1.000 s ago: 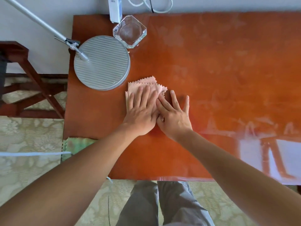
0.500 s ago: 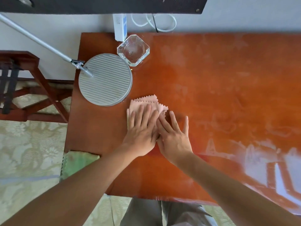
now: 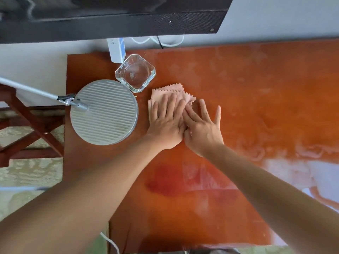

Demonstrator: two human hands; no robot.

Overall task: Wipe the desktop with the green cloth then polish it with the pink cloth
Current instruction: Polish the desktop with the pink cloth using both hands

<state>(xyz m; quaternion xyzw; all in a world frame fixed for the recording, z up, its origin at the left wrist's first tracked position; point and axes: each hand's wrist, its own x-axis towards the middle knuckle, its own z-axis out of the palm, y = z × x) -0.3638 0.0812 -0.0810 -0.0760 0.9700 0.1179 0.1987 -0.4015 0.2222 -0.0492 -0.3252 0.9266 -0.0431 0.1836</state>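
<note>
both hands and the pink cloth have shifted up the table toward the glass dish since the earlier frames, and the green cloth at the near left edge has gone out of sight.

head view: left hand lies flat on the pink cloth, fingers straight and spread, pressing it onto the table. right hand lies flat just beside it, fingers straight; its inner fingers touch the cloth's right corner, the outer ones rest on bare table. neither hand grasps anything. the cloth sits just beside the glass dish and near the round lamp base. a white box stands behind the dish at the wall.
</note>
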